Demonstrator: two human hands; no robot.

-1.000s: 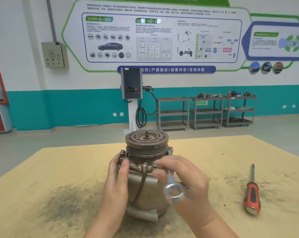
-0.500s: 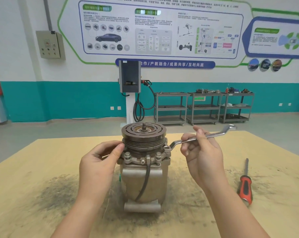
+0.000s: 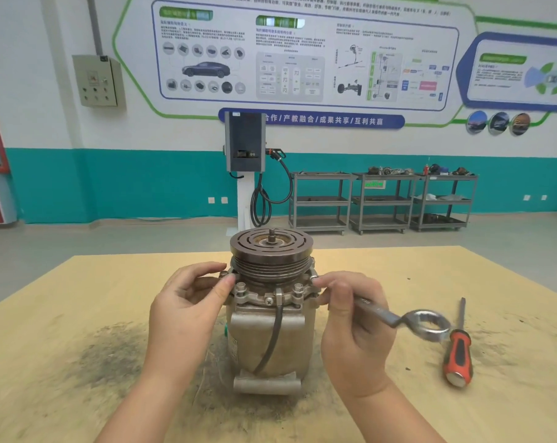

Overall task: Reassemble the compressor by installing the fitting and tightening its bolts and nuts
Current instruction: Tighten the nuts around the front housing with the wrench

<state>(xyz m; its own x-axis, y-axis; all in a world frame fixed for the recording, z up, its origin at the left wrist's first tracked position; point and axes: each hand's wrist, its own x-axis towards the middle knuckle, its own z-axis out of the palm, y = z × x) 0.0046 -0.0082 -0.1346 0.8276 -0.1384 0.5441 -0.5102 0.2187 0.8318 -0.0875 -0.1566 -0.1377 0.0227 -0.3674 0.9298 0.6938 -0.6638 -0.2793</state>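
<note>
The compressor (image 3: 264, 340) stands upright in the middle of the wooden table (image 3: 79, 314), its dark grooved pulley (image 3: 270, 254) on top. A grey flange with several bolts (image 3: 297, 287) runs round it under the pulley, and a black cable hangs down its front. My left hand (image 3: 187, 311) rests against the flange's left side, thumb and fingertips touching it. My right hand (image 3: 353, 327) grips a silver ring wrench (image 3: 408, 321) at the flange's right side. The wrench's inner end is hidden by my fingers; its free ring end points right.
A red and black screwdriver (image 3: 457, 350) lies on the table right of the wrench's ring. Dark grime covers the table around the compressor. Grey shelf carts (image 3: 382, 203) and a charging post (image 3: 245, 167) stand by the far wall.
My right hand swung the wrench from pointing up and right to pointing low right, near the screwdriver. My left hand stayed on the flange's left side. The camera tilted down slightly.
</note>
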